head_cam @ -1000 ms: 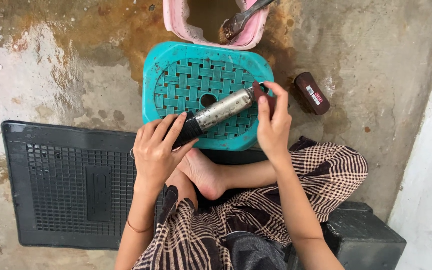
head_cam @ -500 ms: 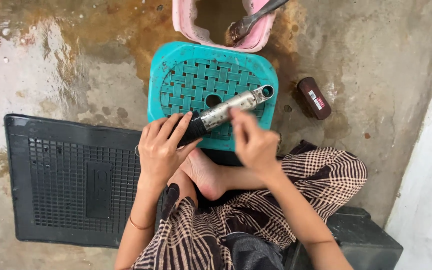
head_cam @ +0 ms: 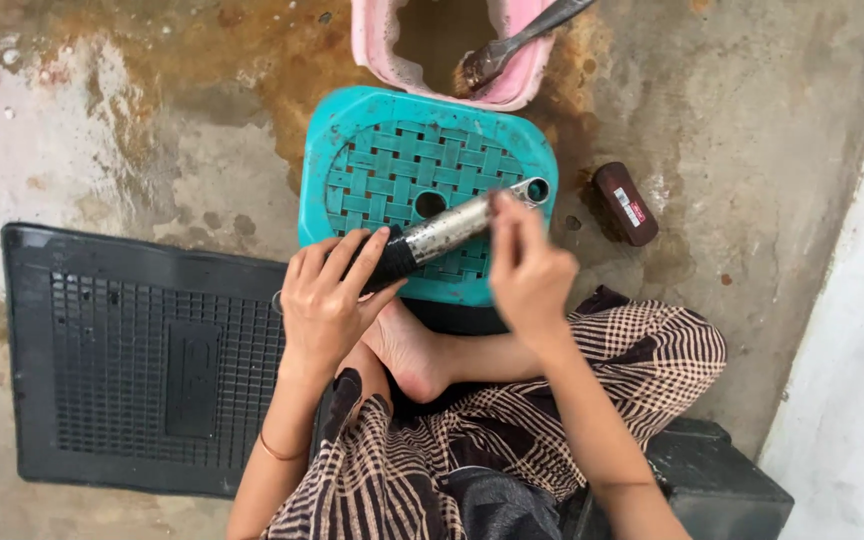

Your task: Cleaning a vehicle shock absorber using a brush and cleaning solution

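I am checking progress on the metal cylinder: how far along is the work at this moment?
Done: little shows. In hand: the left hand grips the metal cylinder's dark end over the turquoise stool; the right hand touches its shiny middle. Left: its eyelet end looks untouched; the brush sits in the pink tub.
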